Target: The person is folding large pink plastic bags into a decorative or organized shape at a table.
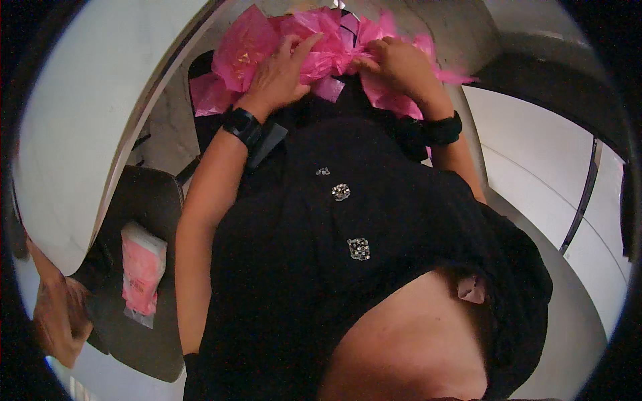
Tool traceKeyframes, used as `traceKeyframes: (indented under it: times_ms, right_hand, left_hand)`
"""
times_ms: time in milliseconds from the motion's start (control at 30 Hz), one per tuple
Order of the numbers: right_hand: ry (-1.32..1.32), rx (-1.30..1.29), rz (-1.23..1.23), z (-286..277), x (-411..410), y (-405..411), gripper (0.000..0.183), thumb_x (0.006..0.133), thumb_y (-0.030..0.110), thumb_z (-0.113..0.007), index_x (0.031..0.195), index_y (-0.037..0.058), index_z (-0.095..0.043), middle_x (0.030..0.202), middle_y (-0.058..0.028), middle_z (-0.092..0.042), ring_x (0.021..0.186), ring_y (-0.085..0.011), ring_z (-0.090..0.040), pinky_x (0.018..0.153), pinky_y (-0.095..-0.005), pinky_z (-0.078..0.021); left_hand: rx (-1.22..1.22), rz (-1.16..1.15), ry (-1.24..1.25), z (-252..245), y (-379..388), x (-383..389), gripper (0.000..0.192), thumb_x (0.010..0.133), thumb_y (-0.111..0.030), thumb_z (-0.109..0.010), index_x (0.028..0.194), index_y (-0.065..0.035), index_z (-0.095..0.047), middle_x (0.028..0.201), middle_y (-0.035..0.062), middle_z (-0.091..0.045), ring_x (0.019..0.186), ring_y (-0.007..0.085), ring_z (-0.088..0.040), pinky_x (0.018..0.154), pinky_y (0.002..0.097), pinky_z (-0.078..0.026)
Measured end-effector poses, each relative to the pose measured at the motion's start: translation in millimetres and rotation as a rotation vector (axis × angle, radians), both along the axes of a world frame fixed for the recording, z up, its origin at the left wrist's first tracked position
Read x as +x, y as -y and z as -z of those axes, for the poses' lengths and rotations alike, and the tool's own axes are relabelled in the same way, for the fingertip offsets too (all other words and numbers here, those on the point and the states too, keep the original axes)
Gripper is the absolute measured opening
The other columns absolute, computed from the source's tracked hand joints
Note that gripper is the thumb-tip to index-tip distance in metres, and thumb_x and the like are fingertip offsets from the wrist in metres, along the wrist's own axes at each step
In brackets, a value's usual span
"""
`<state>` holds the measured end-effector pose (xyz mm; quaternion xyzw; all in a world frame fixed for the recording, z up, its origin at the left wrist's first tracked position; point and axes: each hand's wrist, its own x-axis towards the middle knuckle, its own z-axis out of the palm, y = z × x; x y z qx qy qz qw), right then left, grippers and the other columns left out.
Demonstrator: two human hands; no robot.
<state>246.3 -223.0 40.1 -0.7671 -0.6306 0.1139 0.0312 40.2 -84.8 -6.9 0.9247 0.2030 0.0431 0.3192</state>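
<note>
Crumpled, thin pink plastic bags (321,65) lie bunched across my lap at the top of the view. My left hand (281,75) is on the plastic with thumb and fingers apart; whether it grips a fold is hard to see. On the other side, my right hand (401,65) pinches a gathered, twisted part of the pink plastic, its fingertips partly hidden by it. Something yellowish shows through the plastic at the left. Black bands circle both of my wrists.
A white tabletop (95,100) curves along the left. Beside me, a dark chair seat (150,200) bears a clear-wrapped pink and white packet (143,273). Another person's hand (60,316) is at the far left. White panels (536,135) stand at the right.
</note>
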Motion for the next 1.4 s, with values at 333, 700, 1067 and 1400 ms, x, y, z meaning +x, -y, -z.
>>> traceKeyframes:
  times_ms: [333, 700, 1067, 1400]
  right_hand:
    - [-0.083, 0.034, 0.049, -1.6, 14.6, 12.3, 0.045, 0.089, 0.047, -0.054, 0.089, 0.0033, -0.066, 0.088, -0.0195, -0.065, 0.084, -0.0384, -0.062, 0.074, -0.0469, -0.0504]
    - [-0.105, 0.035, -0.01, 7.4, 17.8, 13.1, 0.043, 0.087, 0.044, -0.058, 0.094, 0.0028, -0.065, 0.09, -0.0192, -0.065, 0.084, -0.0383, -0.062, 0.073, -0.047, -0.0502]
    - [-0.084, 0.112, 0.05, 11.4, 10.7, 19.8, 0.041, 0.087, 0.044, -0.058, 0.096, 0.0041, -0.063, 0.093, -0.0169, -0.064, 0.087, -0.037, -0.062, 0.073, -0.0463, -0.0502]
    - [-0.055, 0.297, 0.099, 0.0, 44.6, 40.6, 0.041, 0.085, 0.037, -0.064, 0.112, 0.0064, -0.062, 0.116, -0.0173, -0.058, 0.105, -0.0358, -0.056, 0.09, -0.0427, -0.0459]
  left_hand:
    - [0.451, 0.138, 0.262, 20.0, -14.2, 6.8, 0.059, 0.059, -0.017, -0.078, 0.112, -0.0087, -0.056, 0.121, 0.014, -0.053, 0.121, 0.0308, -0.046, 0.093, 0.047, -0.045]
    - [-0.059, 0.125, -0.053, 18.2, -10.2, 14.6, 0.071, 0.065, -0.018, -0.076, 0.13, -0.0163, -0.046, 0.117, 0.0165, -0.058, 0.112, 0.0383, -0.053, 0.093, 0.0433, -0.045]
    - [0.258, 0.299, -0.004, 13.4, -15.3, 20.9, 0.038, 0.066, -0.019, -0.073, 0.099, -0.0083, -0.057, 0.105, 0.0167, -0.063, 0.103, 0.0346, -0.059, 0.087, 0.0458, -0.045]
    - [0.157, 0.178, -0.025, 19.2, -6.5, 21.4, 0.031, 0.072, -0.024, -0.067, 0.096, -0.0068, -0.058, 0.08, 0.0193, -0.066, 0.078, 0.0404, -0.063, 0.069, 0.0498, -0.049]
